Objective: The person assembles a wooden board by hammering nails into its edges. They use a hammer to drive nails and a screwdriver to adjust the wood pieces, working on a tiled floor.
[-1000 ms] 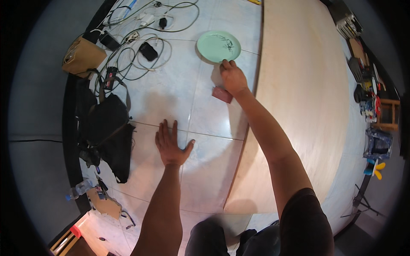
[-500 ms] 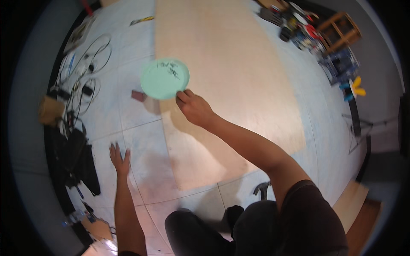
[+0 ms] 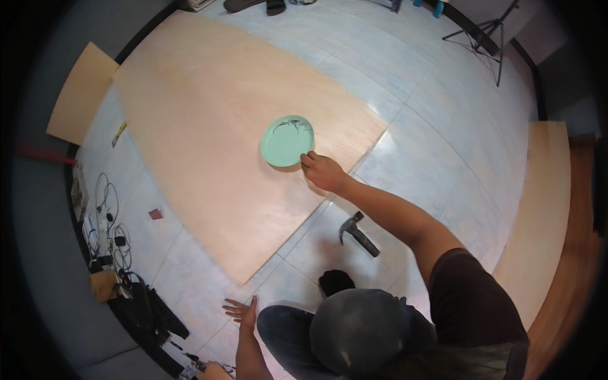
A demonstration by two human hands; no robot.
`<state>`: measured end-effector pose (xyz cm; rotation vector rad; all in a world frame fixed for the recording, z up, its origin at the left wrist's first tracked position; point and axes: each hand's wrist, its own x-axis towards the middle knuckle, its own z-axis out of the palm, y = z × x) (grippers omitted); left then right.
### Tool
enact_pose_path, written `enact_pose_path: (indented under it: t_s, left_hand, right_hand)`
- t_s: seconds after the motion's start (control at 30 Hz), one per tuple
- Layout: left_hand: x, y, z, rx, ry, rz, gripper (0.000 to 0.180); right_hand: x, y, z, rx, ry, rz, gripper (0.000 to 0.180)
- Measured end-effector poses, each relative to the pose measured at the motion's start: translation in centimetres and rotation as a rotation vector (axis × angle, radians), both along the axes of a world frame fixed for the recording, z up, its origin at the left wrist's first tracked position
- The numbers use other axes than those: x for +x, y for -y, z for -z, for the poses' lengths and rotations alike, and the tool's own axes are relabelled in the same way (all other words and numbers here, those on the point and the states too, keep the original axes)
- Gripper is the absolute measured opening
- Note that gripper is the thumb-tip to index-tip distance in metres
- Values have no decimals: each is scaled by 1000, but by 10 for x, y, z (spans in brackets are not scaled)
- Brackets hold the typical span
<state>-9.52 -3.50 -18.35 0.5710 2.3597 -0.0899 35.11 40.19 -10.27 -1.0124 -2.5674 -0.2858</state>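
Note:
My right hand (image 3: 324, 172) grips the near right rim of a round light-green plate (image 3: 286, 149), fingers closed on it. Small dark slender pieces, like nails, lie along the plate's far side. Beneath the plate is a large pale plywood sheet (image 3: 209, 139); whether the two touch I cannot tell. My left hand (image 3: 240, 311) is open with spread fingers, near the floor by my knee, holding nothing. A claw hammer (image 3: 360, 234) with a dark handle lies on the tiles beyond my foot, beneath my right forearm.
Left of the plywood lie a yellow utility knife (image 3: 119, 134), a small reddish-brown piece (image 3: 156, 214) and tangled cables (image 3: 113, 234). A black bag (image 3: 158, 310) rests along the left wall. More boards (image 3: 544, 215) stand at the right; a tripod (image 3: 487, 31) stands far right.
The view has turned to the right. My right hand has carried the plate from the plywood's left edge to over its near right part. My left hand has come closer to my knee, still open.

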Motion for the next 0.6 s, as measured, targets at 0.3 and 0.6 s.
enact_pose_path:
  t_s: [0.3, 0.6]
  left_hand:
    - [11, -6, 8, -72, -130, 47, 143]
    - [-34, -11, 22, -69, -215, 170, 149]
  right_hand:
    - [38, 47, -35, -534, 62, 116, 19]
    - [279, 170, -135, -882, 171, 327, 39]
